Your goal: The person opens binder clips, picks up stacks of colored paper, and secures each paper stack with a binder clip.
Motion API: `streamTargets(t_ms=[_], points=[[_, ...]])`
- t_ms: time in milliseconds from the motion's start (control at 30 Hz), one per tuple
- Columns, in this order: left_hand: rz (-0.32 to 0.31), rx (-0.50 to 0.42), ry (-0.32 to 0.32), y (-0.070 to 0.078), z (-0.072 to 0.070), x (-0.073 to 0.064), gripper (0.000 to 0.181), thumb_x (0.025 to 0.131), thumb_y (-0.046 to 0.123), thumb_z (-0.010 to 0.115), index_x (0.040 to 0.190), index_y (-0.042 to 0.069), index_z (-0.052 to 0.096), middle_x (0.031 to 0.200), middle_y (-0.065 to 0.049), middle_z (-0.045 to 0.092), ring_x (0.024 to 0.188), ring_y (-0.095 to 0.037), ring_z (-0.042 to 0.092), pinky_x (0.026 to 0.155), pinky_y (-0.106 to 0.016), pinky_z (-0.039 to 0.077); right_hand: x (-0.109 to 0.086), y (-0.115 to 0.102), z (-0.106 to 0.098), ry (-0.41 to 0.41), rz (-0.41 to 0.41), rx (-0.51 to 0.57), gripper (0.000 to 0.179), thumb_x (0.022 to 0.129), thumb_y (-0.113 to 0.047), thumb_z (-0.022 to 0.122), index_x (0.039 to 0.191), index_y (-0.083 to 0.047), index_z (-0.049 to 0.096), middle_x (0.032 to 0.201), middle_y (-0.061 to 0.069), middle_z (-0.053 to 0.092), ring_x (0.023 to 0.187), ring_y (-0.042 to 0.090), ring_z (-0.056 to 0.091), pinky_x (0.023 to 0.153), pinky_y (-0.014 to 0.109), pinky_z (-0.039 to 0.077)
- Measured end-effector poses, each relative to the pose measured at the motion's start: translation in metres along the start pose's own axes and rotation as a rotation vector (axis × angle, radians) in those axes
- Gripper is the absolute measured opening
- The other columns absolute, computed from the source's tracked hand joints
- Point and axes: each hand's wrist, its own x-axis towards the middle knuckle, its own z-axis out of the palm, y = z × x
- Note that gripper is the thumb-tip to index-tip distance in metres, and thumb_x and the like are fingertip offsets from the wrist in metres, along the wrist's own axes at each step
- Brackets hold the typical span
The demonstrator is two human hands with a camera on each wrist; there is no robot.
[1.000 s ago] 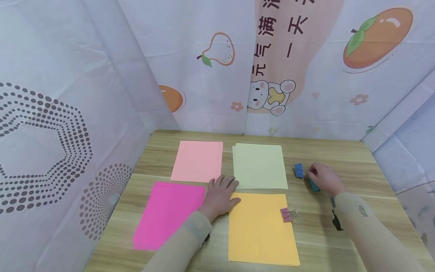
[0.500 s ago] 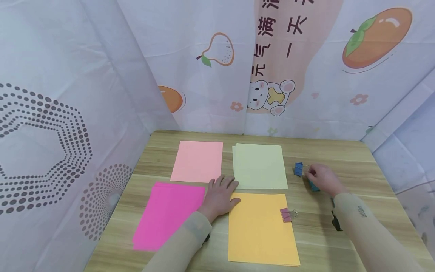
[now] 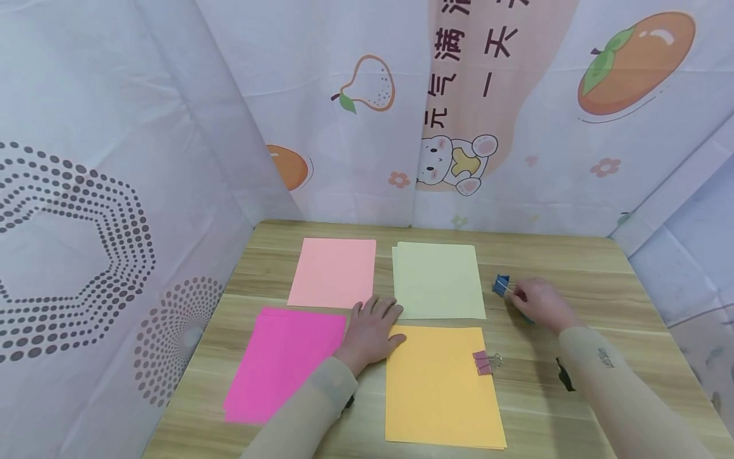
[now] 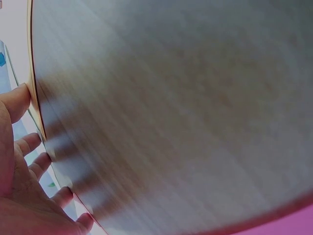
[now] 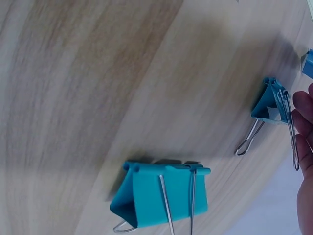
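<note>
My right hand pinches a blue binder clip by its wire handle, to the right of the pale green paper. Partly hidden under that hand is a teal binder clip; the right wrist view shows it as the smaller teal clip, with a larger teal clip nearby. My left hand rests with fingers spread among the sheets, its thumb at the corner of the orange paper. A pink binder clip lies over the orange paper's right edge.
Magenta paper lies left of my left hand, with light pink paper behind it. A black object shows beside the right sleeve. Another dark object peeks out by the left sleeve. A printed curtain hangs behind the table.
My right hand has shifted slightly left, and the blue binder clip has moved a little left and tilted. The left hand stays where it was.
</note>
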Motion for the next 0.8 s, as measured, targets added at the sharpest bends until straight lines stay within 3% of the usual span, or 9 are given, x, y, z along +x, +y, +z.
streamTargets(t_ms=[267, 800], points=[[0.003, -0.01, 0.007, -0.0006, 0.0008, -0.0003, 0.06, 0.1, 0.056, 0.055, 0.151, 0.027, 0.046, 0.159, 0.0, 0.04, 0.149, -0.039, 0.031, 0.116, -0.064, 0.026, -0.001, -0.0028, 0.0034, 0.034, -0.044, -0.041, 0.02, 0.094, -0.013, 0.07, 0.077, -0.011, 0.06, 0.068, -0.003, 0.053, 0.065, 0.016, 0.045, 0.06, 0.032, 0.039], [-0.004, 0.007, -0.009, -0.0006, 0.0007, 0.0, 0.06, 0.1, 0.057, 0.054, 0.151, 0.027, 0.045, 0.16, 0.001, 0.039, 0.149, -0.037, 0.031, 0.116, -0.062, 0.026, -0.0036, -0.003, 0.0061, -0.006, -0.062, -0.044, 0.018, 0.093, -0.013, 0.068, 0.079, -0.012, 0.057, 0.07, -0.003, 0.053, 0.066, 0.015, 0.045, 0.059, 0.032, 0.04]])
